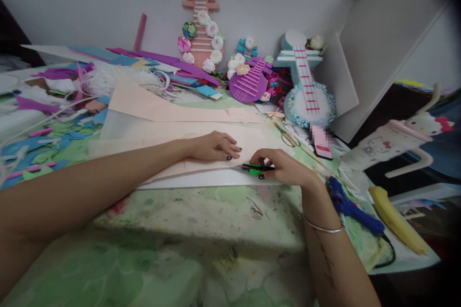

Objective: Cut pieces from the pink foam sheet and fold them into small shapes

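My left hand (214, 146) lies flat on a sheet of pale peach paper (165, 136), its fingers stretched toward the right. In my right hand (286, 165) is a black and green utility knife (256, 169), its tip pointing left at the paper near my left fingertips. Under the peach paper a white board (216, 179) shows along the front edge. Behind my hands lies a cut peach strip (187, 112), wide at its left end. Gold-handled scissors (287, 135) rest to the right, beyond my right hand.
Paper scraps (46, 141) crowd the left side. Along the wall stand a pink instrument model (201, 41), a purple one (248, 84) and a blue one (306, 91). On the right are a phone (321, 144), a blue glue gun (355, 208), a banana (398, 220) and a white tumbler (389, 144).
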Motion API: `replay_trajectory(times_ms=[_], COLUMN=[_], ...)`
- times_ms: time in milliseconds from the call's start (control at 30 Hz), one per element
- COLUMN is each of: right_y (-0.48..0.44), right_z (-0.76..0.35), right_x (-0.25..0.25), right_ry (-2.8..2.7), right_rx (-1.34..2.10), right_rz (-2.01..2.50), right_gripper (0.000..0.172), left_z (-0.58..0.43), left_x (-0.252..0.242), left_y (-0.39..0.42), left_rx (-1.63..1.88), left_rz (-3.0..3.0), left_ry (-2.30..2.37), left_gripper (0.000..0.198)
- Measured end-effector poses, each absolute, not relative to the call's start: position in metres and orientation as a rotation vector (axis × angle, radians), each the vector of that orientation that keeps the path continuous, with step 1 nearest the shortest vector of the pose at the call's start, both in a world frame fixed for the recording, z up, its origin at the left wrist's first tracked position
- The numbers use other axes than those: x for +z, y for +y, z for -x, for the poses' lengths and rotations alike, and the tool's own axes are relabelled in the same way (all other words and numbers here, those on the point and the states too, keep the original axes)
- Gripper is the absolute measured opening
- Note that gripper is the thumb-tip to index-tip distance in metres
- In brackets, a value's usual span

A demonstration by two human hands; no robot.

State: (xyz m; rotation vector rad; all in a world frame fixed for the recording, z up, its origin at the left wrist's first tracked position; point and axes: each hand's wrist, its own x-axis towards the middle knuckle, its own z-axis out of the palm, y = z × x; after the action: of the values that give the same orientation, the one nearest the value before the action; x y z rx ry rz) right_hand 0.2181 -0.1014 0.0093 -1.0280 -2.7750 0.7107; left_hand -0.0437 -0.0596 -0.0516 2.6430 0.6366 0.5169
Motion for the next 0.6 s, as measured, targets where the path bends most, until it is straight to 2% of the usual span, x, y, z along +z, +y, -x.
replay_trajectory(times_ms=[600], right_y=[-0.1032], right_z=[-0.219], right_x=[0.0134], right_ry=[-2.741], right_rx=[0.817], right_rz=[1.087], right_gripper=[0.03], left_z=[0.0437], left_x=[-0.0458], left_y=[-0.064], left_rx=[0.466], left_rz=[-2.59], left_ry=[0.637], left_gripper=[0.033])
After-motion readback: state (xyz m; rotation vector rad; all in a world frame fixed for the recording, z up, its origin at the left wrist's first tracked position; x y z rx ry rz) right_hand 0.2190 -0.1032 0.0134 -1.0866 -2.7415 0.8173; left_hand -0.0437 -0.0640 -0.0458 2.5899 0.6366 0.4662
